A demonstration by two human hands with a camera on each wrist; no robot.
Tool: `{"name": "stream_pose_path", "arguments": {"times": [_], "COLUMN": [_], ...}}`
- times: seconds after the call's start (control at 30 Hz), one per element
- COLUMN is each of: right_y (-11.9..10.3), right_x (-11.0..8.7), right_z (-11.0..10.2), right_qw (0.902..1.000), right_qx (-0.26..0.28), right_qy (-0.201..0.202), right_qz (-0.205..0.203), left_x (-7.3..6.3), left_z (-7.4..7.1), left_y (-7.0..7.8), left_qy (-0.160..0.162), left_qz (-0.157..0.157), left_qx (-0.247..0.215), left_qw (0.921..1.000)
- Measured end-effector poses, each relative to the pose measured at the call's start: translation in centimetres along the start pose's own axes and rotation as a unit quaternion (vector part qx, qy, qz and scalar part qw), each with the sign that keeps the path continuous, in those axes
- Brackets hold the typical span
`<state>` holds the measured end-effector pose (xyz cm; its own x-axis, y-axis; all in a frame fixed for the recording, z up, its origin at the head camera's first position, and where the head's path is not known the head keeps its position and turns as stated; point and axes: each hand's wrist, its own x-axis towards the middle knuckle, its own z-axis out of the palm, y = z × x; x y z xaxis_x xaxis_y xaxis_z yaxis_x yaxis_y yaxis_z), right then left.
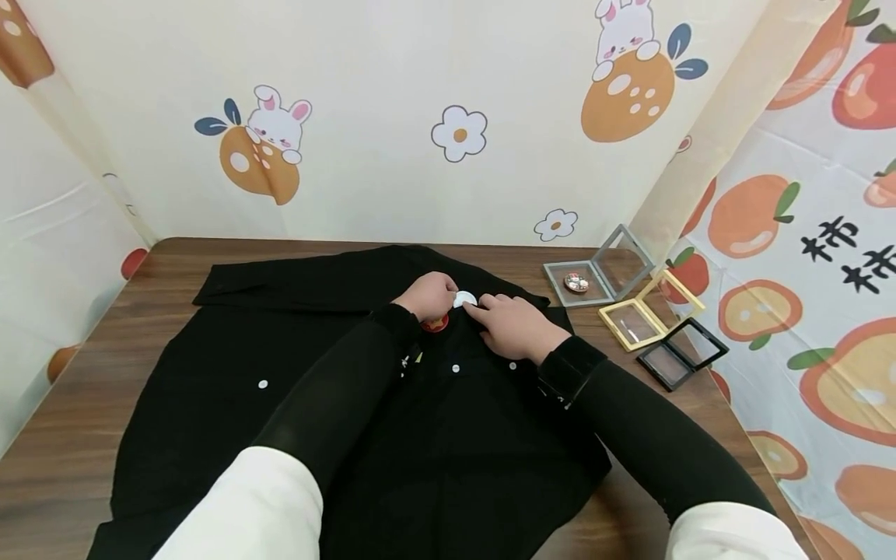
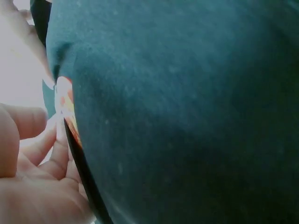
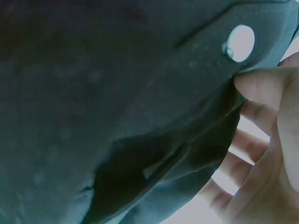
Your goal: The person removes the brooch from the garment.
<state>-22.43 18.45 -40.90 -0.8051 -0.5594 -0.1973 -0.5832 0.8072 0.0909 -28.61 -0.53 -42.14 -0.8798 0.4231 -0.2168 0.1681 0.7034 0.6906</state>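
Observation:
A black shirt (image 1: 448,435) lies spread on the wooden table. At its upper middle, my left hand (image 1: 428,295) has its fingers bent at the edge of a small white disc (image 1: 463,299). Just below that hand, a round red badge (image 1: 435,323) shows on the cloth. The left wrist view catches a red, orange and white edge (image 2: 66,100) beside my fingers, partly covered by cloth. My right hand (image 1: 518,325) reaches the disc's other side with its index finger. In the right wrist view, its thumb and fingers pinch the shirt's edge near a white button (image 3: 241,43).
At the table's right stand three open hinged cases: a grey case (image 1: 553,272) with a round badge (image 1: 576,283) in it, a yellow case (image 1: 647,334), and a black case (image 1: 675,373). A patterned cloth wall (image 1: 378,155) rises behind the table.

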Motion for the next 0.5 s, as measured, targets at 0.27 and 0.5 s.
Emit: {"name": "stream_pose_path", "arguments": {"times": [0.27, 0.5], "right_y": [-0.09, -0.15], "right_x": [-0.04, -0.22], "right_z": [-0.31, -0.33], "right_qw": [1.0, 1.0], "right_qx": [-0.003, 0.001], "right_qy": [-0.006, -0.009], "right_qz": [-0.002, -0.002], "left_x": [0.3, 0.38], "left_z": [0.71, 1.01], "left_y": [0.39, 0.43], "left_qy": [0.058, 0.08], "left_qz": [-0.02, -0.026], "left_qx": [0.005, 0.014], "left_qw": [0.9981, 0.9964]}}
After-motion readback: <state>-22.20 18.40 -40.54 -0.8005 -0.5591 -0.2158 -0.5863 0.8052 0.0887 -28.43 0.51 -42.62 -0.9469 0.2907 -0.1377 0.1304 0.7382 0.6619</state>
